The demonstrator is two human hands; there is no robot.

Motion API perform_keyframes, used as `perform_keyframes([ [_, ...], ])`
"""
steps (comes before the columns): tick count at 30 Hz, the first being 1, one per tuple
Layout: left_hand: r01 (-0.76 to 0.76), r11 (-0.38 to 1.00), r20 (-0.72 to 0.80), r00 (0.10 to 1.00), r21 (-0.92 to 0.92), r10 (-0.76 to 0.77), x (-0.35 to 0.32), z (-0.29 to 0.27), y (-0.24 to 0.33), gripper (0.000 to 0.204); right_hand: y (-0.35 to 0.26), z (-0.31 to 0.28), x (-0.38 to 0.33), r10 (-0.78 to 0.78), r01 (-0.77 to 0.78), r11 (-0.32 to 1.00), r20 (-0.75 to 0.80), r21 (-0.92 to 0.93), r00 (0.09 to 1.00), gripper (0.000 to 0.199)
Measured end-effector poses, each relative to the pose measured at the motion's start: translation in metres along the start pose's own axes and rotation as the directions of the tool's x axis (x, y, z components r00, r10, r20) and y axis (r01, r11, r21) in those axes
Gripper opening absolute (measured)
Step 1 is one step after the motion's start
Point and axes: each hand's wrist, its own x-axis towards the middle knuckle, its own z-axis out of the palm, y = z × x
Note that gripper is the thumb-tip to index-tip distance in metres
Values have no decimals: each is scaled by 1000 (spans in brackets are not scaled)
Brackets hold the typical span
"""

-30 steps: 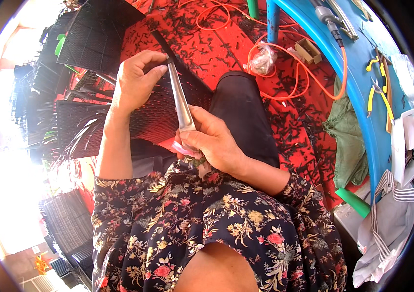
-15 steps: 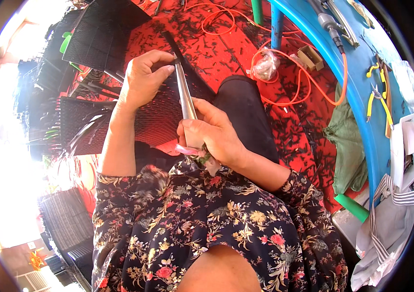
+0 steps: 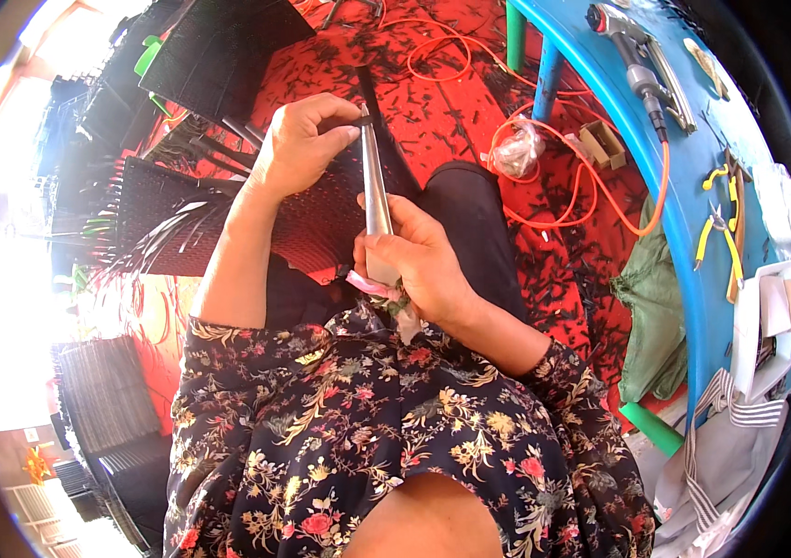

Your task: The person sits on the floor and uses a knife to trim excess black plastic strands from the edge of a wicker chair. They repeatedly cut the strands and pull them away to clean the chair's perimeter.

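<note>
Up close, the right hand (image 3: 419, 260) is gripping the lower end of a metal blade (image 3: 375, 191), fingers wrapped around it. The left hand (image 3: 307, 139) is pinching a black strip (image 3: 365, 119) at the blade's tip. Beneath them a black woven panel (image 3: 228, 223) is lying over the red floor (image 3: 433, 102), near an orange cord (image 3: 591, 209).

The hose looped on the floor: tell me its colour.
Orange; the hose shows clearly in the head view.
</note>
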Motion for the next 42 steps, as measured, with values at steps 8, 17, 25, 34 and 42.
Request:
perform_keyframes([
  [8, -10, 999, -7, 1000, -47, 10, -1, -8, -9, 16, 6, 14, 4, 3, -5, 999, -48, -34, 999, 37],
  [17, 30, 997, -47, 999, 67, -27, -2, -3, 15, 15, -29, -4, -16, 30, -34, 972, -23, -232, 999, 41],
  [25, 3, 929, -19, 1000, 370, 4, -9, 12, 30, 19, -44, -4, -32, 129, -145, 945, -73, -294, 989, 37],
  [34, -56, 928, -61, 995, 368, 84, -22, 10, 35, 14, -43, 13, -26, 19, -107, 904, -212, -413, 977, 33],
  [42, -70, 935, -58, 994, 346, 96, -19, 5, 24, 15, -62, 21, -22, 22, -173, 634, -205, -754, 978, 36],
])
